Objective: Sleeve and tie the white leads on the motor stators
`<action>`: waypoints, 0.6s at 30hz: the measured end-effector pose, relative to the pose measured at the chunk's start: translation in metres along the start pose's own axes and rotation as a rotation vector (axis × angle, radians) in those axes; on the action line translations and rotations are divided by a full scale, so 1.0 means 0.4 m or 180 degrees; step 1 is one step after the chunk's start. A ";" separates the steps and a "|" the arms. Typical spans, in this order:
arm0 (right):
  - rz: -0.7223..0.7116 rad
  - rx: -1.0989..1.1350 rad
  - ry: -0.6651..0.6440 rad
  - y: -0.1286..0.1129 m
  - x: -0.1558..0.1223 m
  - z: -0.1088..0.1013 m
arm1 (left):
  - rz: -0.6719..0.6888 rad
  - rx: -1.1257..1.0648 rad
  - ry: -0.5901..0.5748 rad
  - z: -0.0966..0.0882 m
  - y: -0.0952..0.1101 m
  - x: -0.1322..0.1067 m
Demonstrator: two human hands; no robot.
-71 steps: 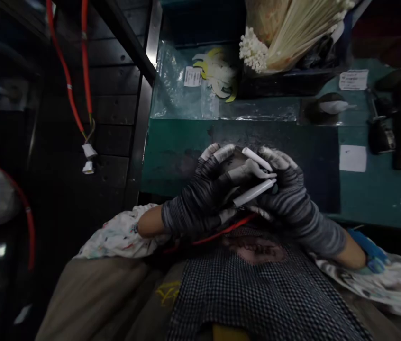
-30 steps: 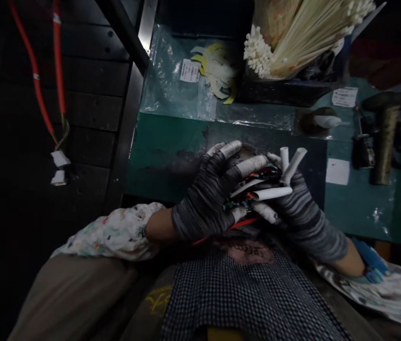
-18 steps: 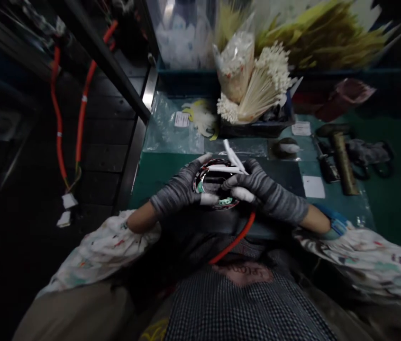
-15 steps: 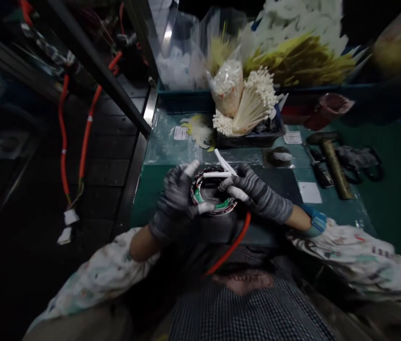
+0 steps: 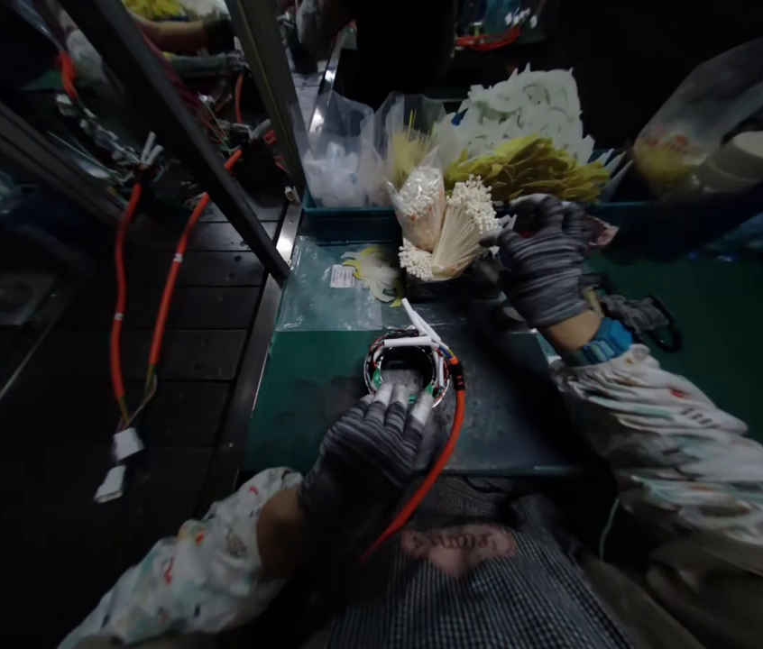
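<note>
Head view shows a ring-shaped coil, dark with red and green flecks, white sleeves and an orange cable, lying on a dark mat. Hands are apart: the left hand touches its near rim, the right hand is beside white-tipped sticks; I cannot tell whether either grips. Print on the label is unreadably small.

The orange cable looks smooth plastic, the gloves knitted, the flat bag glossy film.

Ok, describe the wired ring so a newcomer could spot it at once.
Start with the green workbench; the left hand lies over its near half. At that hand's fingers sits the wired ring. White tubes cross its far edge and an orange cable curves from its right side, unlike the white-tipped bundle beyond.
</note>
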State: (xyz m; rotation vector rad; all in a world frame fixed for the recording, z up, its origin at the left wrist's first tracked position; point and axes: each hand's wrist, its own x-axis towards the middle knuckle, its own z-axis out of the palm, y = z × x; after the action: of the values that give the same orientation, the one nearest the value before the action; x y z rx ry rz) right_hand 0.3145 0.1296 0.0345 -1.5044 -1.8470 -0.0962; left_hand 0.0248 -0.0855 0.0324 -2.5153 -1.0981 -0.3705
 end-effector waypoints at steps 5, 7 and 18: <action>0.0327 0.0098 -0.0129 -0.047 0.005 0.012 | 0.0170 -0.0365 0.0264 0.036 -0.050 -0.027; -0.0188 0.0713 -0.0412 -0.071 -0.028 -0.022 | 0.0032 -0.0566 0.0337 0.054 -0.057 -0.034; 0.0054 0.2051 -0.0720 -0.242 -0.270 -0.260 | 0.0456 -0.1009 0.0598 0.083 -0.114 -0.010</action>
State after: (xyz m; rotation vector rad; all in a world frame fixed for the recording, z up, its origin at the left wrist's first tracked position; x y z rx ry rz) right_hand 0.2850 -0.0391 0.0841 -1.1001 -1.7924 0.6421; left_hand -0.0087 -0.0449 0.0116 -2.7403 -0.8360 -0.7760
